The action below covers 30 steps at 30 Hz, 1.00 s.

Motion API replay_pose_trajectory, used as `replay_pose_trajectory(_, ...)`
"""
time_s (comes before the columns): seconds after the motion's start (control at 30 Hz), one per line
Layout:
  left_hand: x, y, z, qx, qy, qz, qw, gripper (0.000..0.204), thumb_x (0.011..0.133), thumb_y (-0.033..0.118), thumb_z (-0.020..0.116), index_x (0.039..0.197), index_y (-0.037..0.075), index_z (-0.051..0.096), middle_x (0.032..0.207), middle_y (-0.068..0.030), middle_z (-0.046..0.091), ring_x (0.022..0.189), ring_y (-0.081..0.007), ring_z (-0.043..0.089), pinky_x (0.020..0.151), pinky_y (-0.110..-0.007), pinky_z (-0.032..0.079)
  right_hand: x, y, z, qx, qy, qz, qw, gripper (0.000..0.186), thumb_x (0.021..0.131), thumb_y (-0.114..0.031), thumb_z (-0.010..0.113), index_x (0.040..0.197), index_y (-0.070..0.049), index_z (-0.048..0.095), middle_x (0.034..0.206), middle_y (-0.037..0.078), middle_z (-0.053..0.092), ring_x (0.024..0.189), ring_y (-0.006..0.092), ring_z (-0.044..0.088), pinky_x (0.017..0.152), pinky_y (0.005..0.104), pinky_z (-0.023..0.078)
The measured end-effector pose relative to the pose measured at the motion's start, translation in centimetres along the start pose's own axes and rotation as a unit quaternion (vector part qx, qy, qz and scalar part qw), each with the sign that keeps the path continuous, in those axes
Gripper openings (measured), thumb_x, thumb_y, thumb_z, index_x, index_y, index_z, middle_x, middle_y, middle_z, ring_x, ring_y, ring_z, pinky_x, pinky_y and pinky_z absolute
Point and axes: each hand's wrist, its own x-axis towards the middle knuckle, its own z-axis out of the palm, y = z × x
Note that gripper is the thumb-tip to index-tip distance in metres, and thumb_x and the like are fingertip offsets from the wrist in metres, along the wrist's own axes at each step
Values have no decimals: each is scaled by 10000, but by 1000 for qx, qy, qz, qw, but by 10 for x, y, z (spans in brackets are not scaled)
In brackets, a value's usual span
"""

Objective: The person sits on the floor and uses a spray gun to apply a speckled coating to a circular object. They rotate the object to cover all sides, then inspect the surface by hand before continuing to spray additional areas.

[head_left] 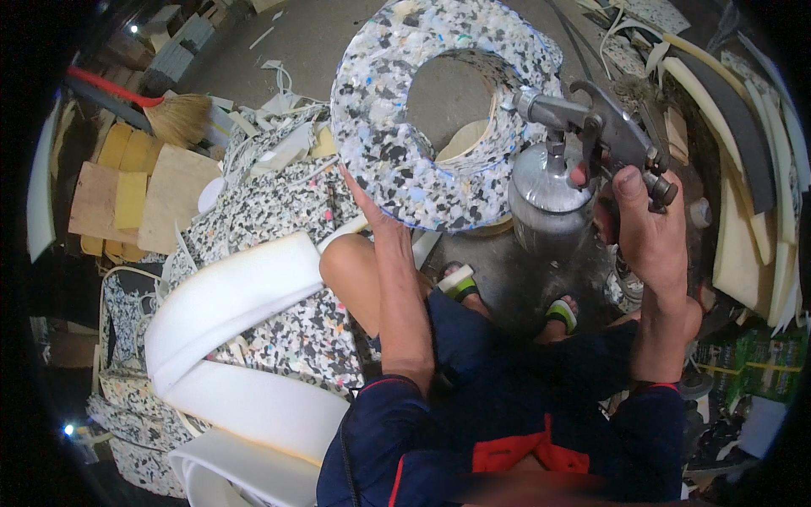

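A thick ring of speckled foam (372, 101), white with black, grey and blue flecks, is held up in front of me, its round hole facing me. My left hand (376, 211) supports it at the lower left edge; most of its fingers are hidden behind the foam. My right hand (646, 224) is wrapped round the handle of a metal spray gun (621, 127), thumb at the back of the grip. Below the gun's body hangs a silver cup (553, 190). The nozzle points left, close to the ring's right inner edge.
White foam strips (245, 270) lie over a speckled foam block (304, 342) at my left. A broom (182, 117) and wooden pieces (173, 198) are farther left. Curved foam sheets (735, 160) stand at the right, above green packets (769, 372). A hose (574, 38) runs behind the gun.
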Motion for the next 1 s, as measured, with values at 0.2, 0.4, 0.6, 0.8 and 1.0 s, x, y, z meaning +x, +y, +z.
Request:
replay_pose_trajectory(0.2,-2,4,21,46,59,7,997,691,1031,556,368,1522,70,337,1483,-136,463,1299,-300,506,1097,-448,418,-6,-5,2,17,-82,-32,996,457,981,-456,601,914,-15,699,646,-13,565,577,53,487,515,236,355)
replay_pose_trajectory(0.4,-12,9,54,131,55,16,990,714,1031,582,333,1535,76,313,1492,-151,453,1318,-314,500,1099,-461,426,-6,-17,10,40,-63,24,997,482,966,-489,625,830,-29,674,665,-9,576,563,67,499,516,239,374)
replay_pose_trajectory(0.6,-11,11,47,98,56,-4,994,719,1027,582,349,1537,76,307,1486,-154,458,1305,-317,512,1086,-466,439,-10,-9,9,36,52,65,996,600,1013,-553,487,1214,-7,637,861,45,700,525,76,510,445,224,372)
replay_pose_trajectory(0.8,-8,6,35,74,29,-10,997,706,1026,573,377,1514,63,351,1453,-152,494,1274,-303,532,1080,-444,438,-19,1,2,4,25,85,996,616,1004,-569,492,1210,-10,652,856,47,702,519,84,506,447,231,385)
replay_pose_trajectory(1.0,-7,5,27,63,39,-23,997,669,1030,550,377,1504,79,365,1431,-141,513,1245,-303,554,1058,-450,467,-24,-5,4,75,49,110,990,563,1043,-510,433,1198,-17,655,821,48,685,505,74,492,426,235,373)
